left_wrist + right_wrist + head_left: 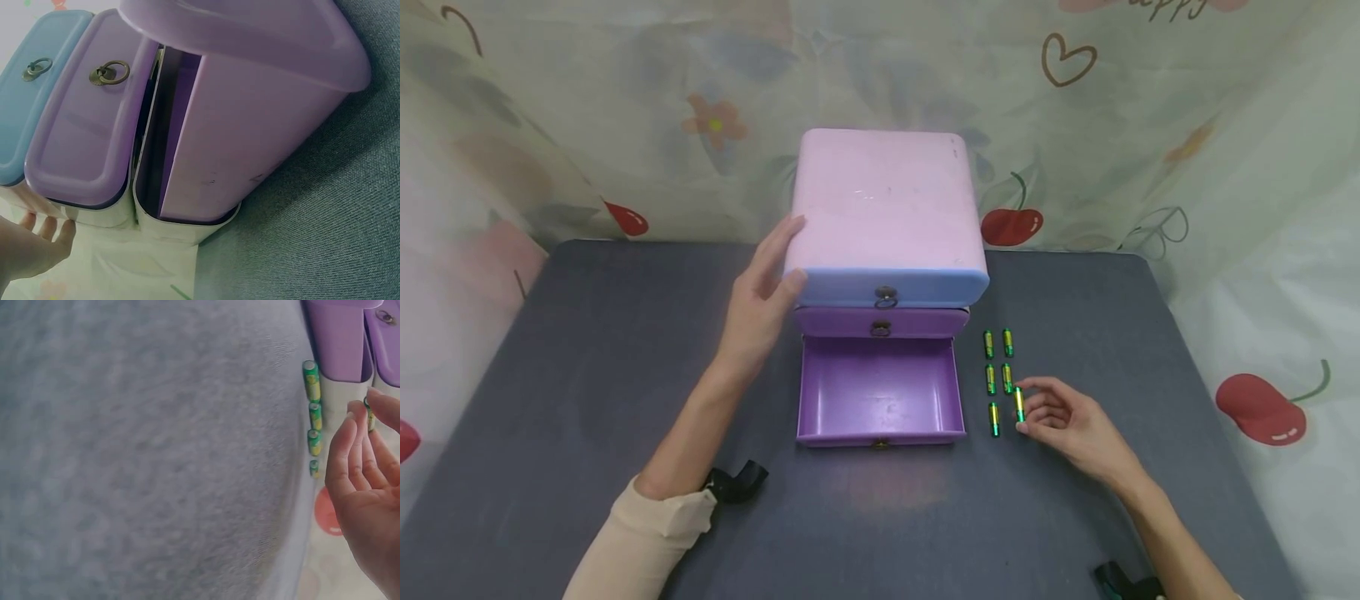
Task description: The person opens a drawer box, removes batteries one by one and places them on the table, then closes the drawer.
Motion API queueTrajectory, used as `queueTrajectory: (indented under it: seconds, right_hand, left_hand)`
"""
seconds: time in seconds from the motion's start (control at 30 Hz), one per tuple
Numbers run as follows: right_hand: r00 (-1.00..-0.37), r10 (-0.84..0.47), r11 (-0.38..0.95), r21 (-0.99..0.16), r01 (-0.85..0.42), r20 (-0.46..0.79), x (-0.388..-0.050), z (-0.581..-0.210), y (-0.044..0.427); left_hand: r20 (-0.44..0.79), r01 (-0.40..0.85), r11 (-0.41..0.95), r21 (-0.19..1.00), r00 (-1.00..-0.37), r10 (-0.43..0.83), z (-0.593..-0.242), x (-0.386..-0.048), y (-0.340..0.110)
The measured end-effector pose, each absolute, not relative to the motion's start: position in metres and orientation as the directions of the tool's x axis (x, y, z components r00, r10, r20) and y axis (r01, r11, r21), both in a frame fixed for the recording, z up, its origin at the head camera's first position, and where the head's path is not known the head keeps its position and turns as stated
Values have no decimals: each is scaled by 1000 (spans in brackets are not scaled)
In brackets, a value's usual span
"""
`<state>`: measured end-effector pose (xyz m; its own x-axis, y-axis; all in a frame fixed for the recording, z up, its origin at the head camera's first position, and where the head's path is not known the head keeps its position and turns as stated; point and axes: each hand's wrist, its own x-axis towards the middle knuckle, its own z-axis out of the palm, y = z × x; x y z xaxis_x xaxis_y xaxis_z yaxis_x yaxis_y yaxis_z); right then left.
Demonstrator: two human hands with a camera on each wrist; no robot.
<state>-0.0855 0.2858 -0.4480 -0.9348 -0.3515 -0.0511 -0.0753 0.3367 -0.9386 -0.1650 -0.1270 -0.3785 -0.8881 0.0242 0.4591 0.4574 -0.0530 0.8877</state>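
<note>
A small drawer cabinet [880,200] with a pale pink top stands on the table, its purple bottom drawer [880,387] pulled out with nothing inside. My left hand [760,304] rests against the cabinet's left side, fingers extended; the left wrist view shows its fingertips [65,231] touching the wall near the upper drawers. To the right of the drawer, my right hand [1071,421] pinches a green-and-gold battery [1018,405] between thumb and fingers. Several similar batteries [990,379] stand beside it in two rows. In the right wrist view, the held battery [370,414] is partly hidden by the fingers.
The blue top drawer [842,287] and the purple middle drawer [838,322] are closed, each with a ring pull. A dark grey cloth covers the table [625,350]. Behind it hangs a printed curtain [887,67] with cherries and flowers.
</note>
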Motion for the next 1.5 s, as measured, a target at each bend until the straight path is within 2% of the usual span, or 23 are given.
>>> queueTrajectory:
  seconds: [0.57,1.5]
  right_hand:
    - [-932,-326,448,-894,-5,-158,-82,-462,293]
    - [-934,-325,635,-766,-102,-145,-91,-466,288]
  left_hand:
    - [454,453,-35,891,-891,26,-380,-163,-127]
    - [469,466,-72,882,-882,32,-379,-165,-127]
